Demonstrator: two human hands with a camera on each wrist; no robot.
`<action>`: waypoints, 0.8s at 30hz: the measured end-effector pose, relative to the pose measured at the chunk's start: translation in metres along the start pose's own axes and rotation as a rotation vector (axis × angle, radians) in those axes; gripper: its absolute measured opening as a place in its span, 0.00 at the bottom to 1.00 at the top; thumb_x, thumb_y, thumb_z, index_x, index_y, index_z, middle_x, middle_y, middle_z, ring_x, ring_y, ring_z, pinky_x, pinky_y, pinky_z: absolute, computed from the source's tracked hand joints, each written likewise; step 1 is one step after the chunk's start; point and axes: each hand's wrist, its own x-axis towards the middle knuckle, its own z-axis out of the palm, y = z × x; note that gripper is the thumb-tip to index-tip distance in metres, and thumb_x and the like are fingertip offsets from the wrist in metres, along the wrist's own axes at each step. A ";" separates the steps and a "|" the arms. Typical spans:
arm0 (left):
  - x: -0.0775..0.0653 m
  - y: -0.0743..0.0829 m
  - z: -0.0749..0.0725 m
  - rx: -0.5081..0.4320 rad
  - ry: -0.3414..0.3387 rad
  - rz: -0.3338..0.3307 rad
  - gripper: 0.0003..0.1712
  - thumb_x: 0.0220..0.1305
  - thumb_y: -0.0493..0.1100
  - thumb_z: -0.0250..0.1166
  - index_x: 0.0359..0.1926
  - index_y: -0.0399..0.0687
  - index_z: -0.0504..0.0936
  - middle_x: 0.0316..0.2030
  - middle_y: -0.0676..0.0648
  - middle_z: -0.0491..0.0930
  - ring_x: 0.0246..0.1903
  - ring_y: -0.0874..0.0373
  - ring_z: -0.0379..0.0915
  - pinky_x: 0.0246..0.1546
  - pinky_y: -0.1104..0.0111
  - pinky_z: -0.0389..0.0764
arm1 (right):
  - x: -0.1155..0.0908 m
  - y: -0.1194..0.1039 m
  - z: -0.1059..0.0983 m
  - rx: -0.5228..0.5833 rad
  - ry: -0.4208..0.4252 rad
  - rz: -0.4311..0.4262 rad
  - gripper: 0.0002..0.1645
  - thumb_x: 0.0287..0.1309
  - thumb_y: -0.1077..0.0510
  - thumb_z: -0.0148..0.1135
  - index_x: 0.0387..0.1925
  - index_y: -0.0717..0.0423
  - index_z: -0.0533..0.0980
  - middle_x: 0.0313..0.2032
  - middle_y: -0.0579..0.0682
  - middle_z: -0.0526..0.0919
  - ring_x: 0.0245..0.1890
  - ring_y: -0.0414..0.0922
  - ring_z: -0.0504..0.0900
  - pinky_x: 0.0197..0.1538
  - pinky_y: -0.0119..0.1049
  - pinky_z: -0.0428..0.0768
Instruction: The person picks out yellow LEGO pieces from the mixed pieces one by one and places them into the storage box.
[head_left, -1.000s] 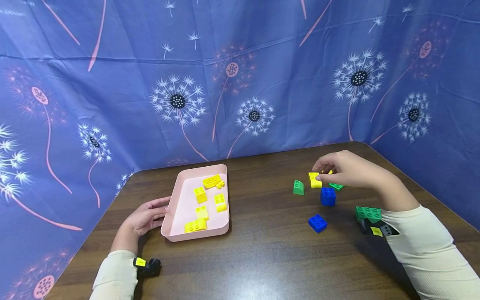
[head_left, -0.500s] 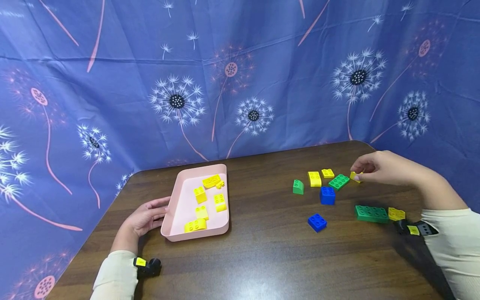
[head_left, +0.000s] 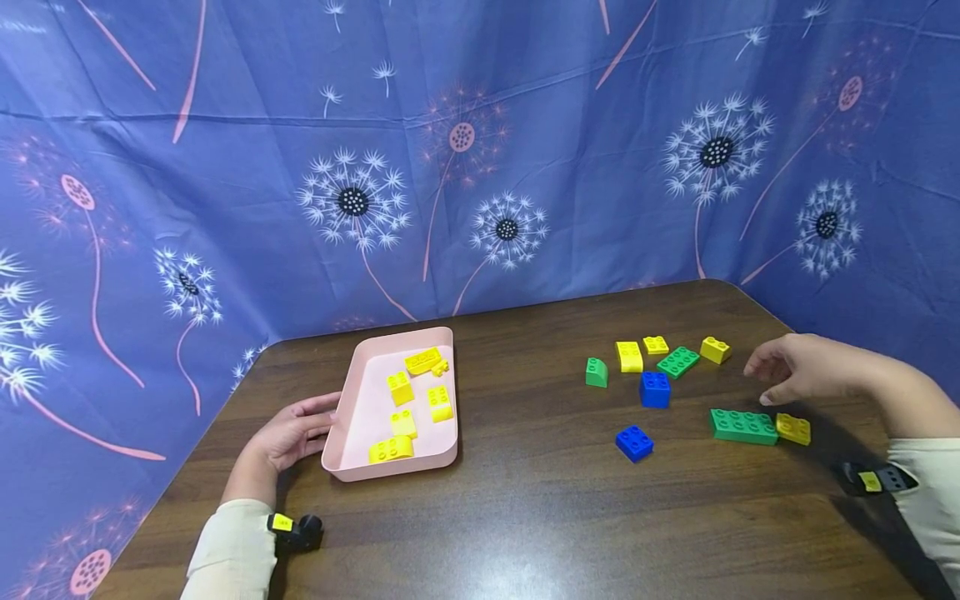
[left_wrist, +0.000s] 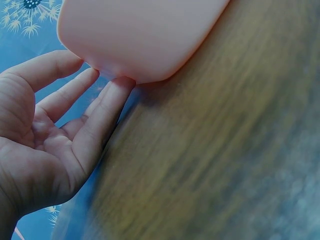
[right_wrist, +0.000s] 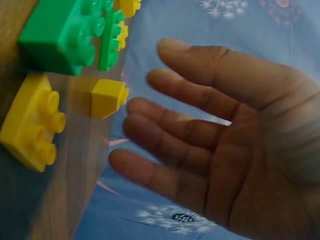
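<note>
On the left, my left hand [head_left: 292, 433] touches the side wall of a pink tray [head_left: 390, 476]. In the left wrist view the fingers [left_wrist: 107, 107] reach out nearly straight, tips against the pink wall. Several yellow toy bricks lie in the tray, among them a square brick [head_left: 401, 388] and a curved brick [head_left: 391, 451]. My right hand [head_left: 817, 371] holds nothing, its fingers loosely bent. It hovers over the table's right side, near a small yellow brick [head_left: 716, 350], a long green brick [head_left: 743, 427] and a flat yellow brick [head_left: 793, 429].
Right of centre lie a green curved brick [head_left: 597, 372], two blue bricks, the nearer one [head_left: 635, 444] flat, a green plate brick [head_left: 678, 362] and two yellow bricks, one a longer piece [head_left: 629, 357]. A blue dandelion-print cloth [head_left: 585, 150] hangs behind the wooden table [head_left: 525, 517].
My right hand has moved rightward from the yellow pieces, pinching the small yellow brick half a second ago and letting go of it on the table. My left hand has stayed at the tray.
</note>
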 end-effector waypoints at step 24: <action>0.000 0.000 0.001 0.011 0.006 0.003 0.34 0.69 0.34 0.58 0.73 0.35 0.57 0.48 0.50 0.82 0.44 0.57 0.81 0.45 0.62 0.81 | 0.001 0.014 0.024 0.190 -0.233 0.175 0.24 0.34 0.72 0.76 0.32 0.58 0.71 0.28 0.51 0.68 0.23 0.45 0.74 0.22 0.38 0.78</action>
